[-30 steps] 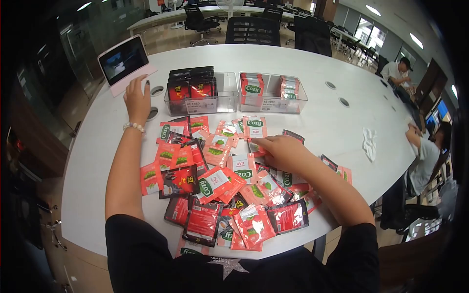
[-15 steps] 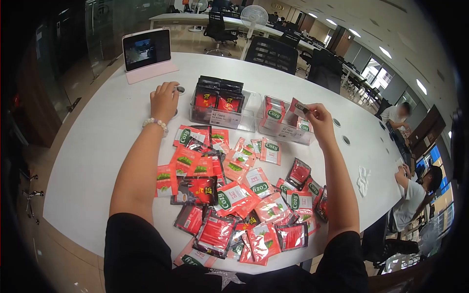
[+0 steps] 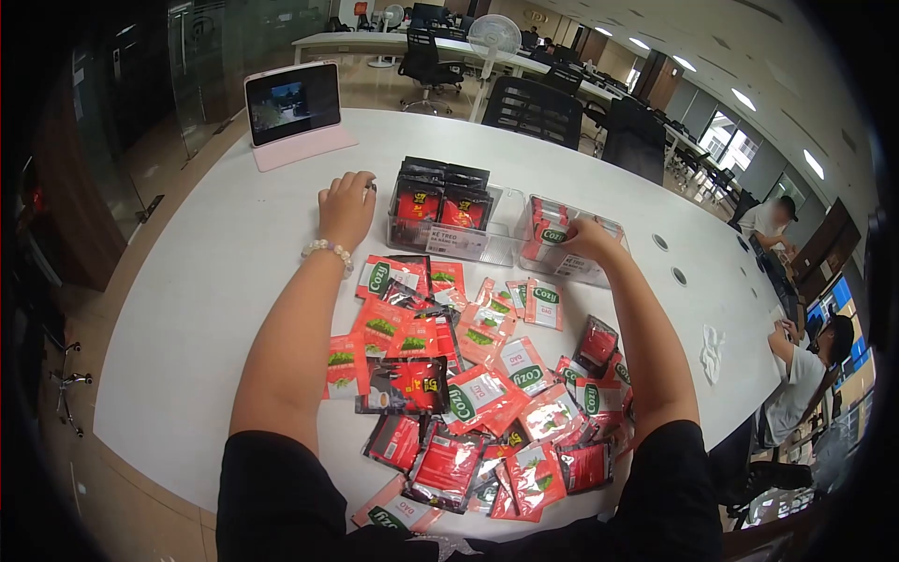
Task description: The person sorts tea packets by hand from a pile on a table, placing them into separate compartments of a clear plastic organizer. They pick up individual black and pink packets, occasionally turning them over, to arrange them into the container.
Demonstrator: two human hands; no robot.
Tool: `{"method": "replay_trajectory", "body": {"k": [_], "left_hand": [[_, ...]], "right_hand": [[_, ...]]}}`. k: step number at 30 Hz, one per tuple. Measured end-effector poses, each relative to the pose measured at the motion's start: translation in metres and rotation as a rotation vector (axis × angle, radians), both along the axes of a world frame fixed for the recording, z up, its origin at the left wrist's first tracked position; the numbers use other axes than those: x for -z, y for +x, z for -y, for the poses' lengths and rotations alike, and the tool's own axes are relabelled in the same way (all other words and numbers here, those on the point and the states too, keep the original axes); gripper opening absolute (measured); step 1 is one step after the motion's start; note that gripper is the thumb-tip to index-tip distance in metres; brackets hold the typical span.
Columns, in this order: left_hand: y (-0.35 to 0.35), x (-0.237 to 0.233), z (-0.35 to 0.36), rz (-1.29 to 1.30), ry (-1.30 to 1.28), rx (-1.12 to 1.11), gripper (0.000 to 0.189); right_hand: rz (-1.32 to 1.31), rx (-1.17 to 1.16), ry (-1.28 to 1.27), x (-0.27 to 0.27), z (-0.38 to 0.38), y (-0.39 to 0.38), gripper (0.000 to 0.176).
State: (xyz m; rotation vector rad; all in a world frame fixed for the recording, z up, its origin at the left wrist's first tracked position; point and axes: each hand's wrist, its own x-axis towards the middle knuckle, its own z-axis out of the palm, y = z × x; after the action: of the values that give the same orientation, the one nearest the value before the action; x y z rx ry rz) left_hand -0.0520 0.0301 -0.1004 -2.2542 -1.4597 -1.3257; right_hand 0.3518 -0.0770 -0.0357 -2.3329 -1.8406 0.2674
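Note:
My right hand (image 3: 594, 243) is lowered into the right clear plastic bin (image 3: 573, 272), its fingers pinched at a red Cozy tea sachet (image 3: 552, 234); the fingertips are partly hidden. Other Cozy sachets stand upright in that bin. My left hand (image 3: 348, 211), wearing a beaded bracelet, rests with loosely bent, slightly parted fingers on the table, left of the other clear bin (image 3: 501, 245) and holding nothing. Black and red coffee sachets (image 3: 440, 201) stand in the left half of that bin. A mixed heap of Cozy sachets (image 3: 485, 395) and coffee sachets (image 3: 405, 384) lies between my arms.
A tablet on a pink cover (image 3: 295, 103) stands at the table's back left. Round cable holes (image 3: 660, 243) and a crumpled white tissue (image 3: 713, 354) are on the right. Two people sit along the right side. Chairs (image 3: 532, 110) and a fan (image 3: 494, 37) stand behind the white table (image 3: 187, 309).
My right hand has moved down into the right bin with the Cozy sachet it held above it. The whole view has shifted slightly; my left hand remains beside the left bin.

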Motion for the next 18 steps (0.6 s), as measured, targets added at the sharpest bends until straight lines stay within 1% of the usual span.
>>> {"method": "replay_trajectory", "body": {"k": [2, 5, 8, 11, 14, 17, 18], "left_hand": [[0.0, 0.001, -0.001, 0.002, -0.006, -0.004, 0.021], [0.0, 0.001, -0.002, 0.011, -0.02, -0.004, 0.021], [0.0, 0.0, -0.002, 0.011, -0.023, -0.005, 0.021], [0.0, 0.0, -0.003, 0.01, -0.016, -0.009, 0.022], [0.0, 0.0, -0.003, 0.01, -0.015, -0.016, 0.023], [0.0, 0.0, -0.004, 0.015, -0.014, -0.013, 0.023], [0.0, 0.001, -0.004, 0.018, -0.013, -0.01, 0.023]], "right_hand": [[0.038, 0.023, -0.079, 0.003, -0.008, 0.001, 0.036], [0.222, 0.079, -0.124, 0.004, -0.015, -0.003, 0.041], [0.21, 0.151, -0.22, 0.0, -0.022, -0.011, 0.044], [0.126, 0.137, -0.202, -0.015, -0.011, -0.029, 0.051], [0.071, 0.131, -0.027, 0.001, -0.017, -0.02, 0.056], [0.003, 0.099, 0.052, -0.002, -0.011, -0.022, 0.058], [-0.005, 0.099, 0.014, -0.009, -0.006, -0.027, 0.056]]}}
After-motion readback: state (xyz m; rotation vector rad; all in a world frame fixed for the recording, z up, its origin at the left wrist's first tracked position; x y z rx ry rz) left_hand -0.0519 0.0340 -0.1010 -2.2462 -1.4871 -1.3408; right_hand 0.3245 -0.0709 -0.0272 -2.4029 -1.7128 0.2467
